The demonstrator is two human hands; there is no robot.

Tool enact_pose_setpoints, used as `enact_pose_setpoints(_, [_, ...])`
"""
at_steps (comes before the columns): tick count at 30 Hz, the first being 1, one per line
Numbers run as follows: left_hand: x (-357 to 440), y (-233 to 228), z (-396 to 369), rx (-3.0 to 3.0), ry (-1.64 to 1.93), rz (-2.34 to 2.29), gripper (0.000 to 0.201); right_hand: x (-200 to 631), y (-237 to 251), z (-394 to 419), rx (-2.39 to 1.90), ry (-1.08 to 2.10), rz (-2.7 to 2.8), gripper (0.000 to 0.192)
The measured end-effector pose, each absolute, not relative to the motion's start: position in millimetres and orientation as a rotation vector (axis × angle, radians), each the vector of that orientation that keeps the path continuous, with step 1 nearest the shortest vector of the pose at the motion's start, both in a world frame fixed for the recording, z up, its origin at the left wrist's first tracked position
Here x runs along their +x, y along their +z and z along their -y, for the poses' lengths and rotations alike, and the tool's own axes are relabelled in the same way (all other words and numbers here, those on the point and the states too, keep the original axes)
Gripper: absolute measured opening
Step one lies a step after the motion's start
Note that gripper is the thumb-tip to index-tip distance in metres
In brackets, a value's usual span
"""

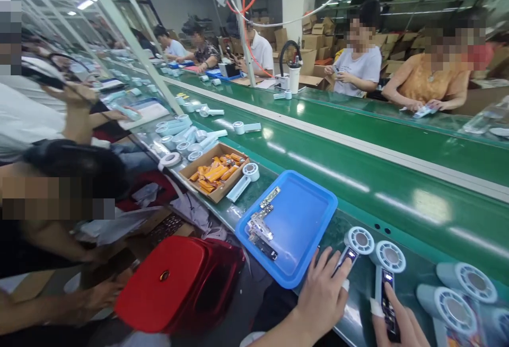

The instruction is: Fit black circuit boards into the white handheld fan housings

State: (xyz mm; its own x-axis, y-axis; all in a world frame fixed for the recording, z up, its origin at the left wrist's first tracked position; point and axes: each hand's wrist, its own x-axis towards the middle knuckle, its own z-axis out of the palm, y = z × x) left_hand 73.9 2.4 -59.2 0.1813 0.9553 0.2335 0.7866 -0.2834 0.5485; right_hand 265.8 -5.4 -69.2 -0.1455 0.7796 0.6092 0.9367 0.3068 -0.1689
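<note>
Two light-blue handheld fans lie side by side at the table edge, their handles uncovered to show dark circuit boards with small lit spots. My left hand (324, 296) is over the handle of the left fan (360, 241), its index finger on the board and its thumb, with a white fingertip cover, on the near side. The handle's lower end is hidden under that hand. My right hand (401, 326) grips the handle of the right fan (389, 257), with the index finger on the circuit board (386, 296) and a white-wrapped thumb along the side.
A blue tray (286, 177) holds several circuit boards (260, 225). Beyond it are another fan (250, 172) and a cardboard box (225, 196) of orange-wrapped parts. More fans (455, 310) stand at right. A green conveyor (358, 161) runs alongside; a red stool (167, 283) and co-workers are nearby.
</note>
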Motion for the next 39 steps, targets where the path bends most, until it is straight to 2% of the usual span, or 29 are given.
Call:
enact_pose_setpoints(4, [74,-63,1,2.262,0.848,-1.68,0.066,259,-58,13,-1.513,-0.232,1.974,0.042])
enact_pose_setpoints(8, [71,-77,0,2.327,0.983,-1.655,0.059,254,-49,18,-1.611,-0.101,1.96,0.04])
enact_pose_setpoints(13, [65,-75,-2,2.307,1.071,-1.584,0.049,247,-35,30,-1.736,0.016,1.919,0.054])
enact_pose_setpoints(19, [60,-67,0,2.102,1.01,-1.372,0.051,214,-23,37,-1.99,-0.013,1.962,0.062])
enact_pose_setpoints(23, [59,-80,4,1.989,1.148,-1.337,0.049,190,-32,20,-2.153,-0.072,1.878,0.06])
enact_pose_setpoints(27, [59,-87,8,1.867,1.307,-1.366,0.046,190,-28,-7,-2.242,-0.093,1.879,0.024])
enact_pose_setpoints(29, [60,-85,8,1.837,1.358,-1.374,0.043,198,-14,-29,-2.262,0.023,1.94,0.018])
enact_pose_setpoints(32, [62,-81,6,1.861,1.383,-1.354,0.038,212,12,-81,-2.341,0.218,1.943,0.027])
enact_pose_setpoints(35, [63,-76,2,1.886,1.35,-1.36,0.036,219,29,-149,-2.381,0.227,1.876,0.039])
enact_pose_setpoints(39, [68,-67,3,1.901,1.294,-1.395,0.032,218,33,-212,-2.43,0.21,1.791,0.042])
